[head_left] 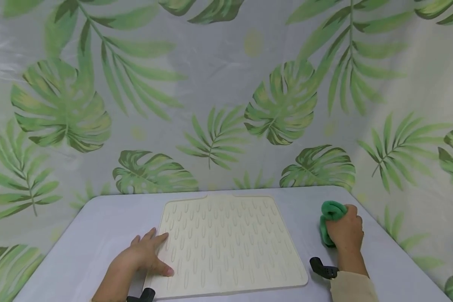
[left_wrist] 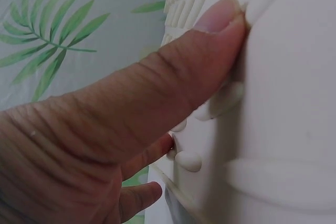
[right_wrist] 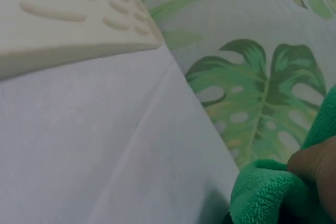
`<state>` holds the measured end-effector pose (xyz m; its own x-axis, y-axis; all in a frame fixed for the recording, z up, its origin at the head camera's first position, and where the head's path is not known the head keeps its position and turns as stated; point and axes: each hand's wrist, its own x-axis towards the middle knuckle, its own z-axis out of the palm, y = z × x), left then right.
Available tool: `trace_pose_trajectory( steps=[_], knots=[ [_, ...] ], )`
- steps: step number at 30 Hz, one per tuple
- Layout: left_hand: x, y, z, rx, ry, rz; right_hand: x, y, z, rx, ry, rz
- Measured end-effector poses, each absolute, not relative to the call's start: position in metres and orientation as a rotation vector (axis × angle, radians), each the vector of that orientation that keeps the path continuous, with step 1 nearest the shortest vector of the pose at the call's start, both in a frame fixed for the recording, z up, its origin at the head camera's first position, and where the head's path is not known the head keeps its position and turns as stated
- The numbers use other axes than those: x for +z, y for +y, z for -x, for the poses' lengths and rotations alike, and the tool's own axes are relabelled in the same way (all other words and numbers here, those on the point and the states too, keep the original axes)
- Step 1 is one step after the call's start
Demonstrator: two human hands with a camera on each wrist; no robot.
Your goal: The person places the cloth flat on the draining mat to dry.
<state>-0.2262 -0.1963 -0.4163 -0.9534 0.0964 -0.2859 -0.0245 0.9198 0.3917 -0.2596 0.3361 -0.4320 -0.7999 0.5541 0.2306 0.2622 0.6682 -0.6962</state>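
On the table [head_left: 109, 222], the left hand [head_left: 143, 253], fingers spread, touches a mat [head_left: 230, 243] at its left edge; off its right, the right hand [head_left: 347, 230] grips a cloth [head_left: 334, 212], green and fluffy. The mat is cream, ridged.

Bunched green cloth [head_left: 330, 212] right of flat, cream, ridged mat [head_left: 226, 245]

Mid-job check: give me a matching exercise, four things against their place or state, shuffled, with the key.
1. Left hand
2. Right hand
3. Ridged mat
4. Leaf-print sheet

A. Gripping the green cloth
B. Hanging behind the white table
C. Touching the mat's left side
D. Cream, lying between the two hands

Pairs: 1-C, 2-A, 3-D, 4-B
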Motion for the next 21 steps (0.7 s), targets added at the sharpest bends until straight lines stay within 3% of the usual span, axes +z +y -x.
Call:
trace_pose_trajectory(
  steps=[11,21],
  knots=[
    [-0.418,-0.199,0.222,0.544,2.753,-0.071,-0.414,0.337,0.247,1.018,-2.34,0.661],
    [-0.414,-0.197,0.227,0.565,2.762,-0.033,-0.373,0.329,0.241,1.159,-2.318,0.62]
  ],
)
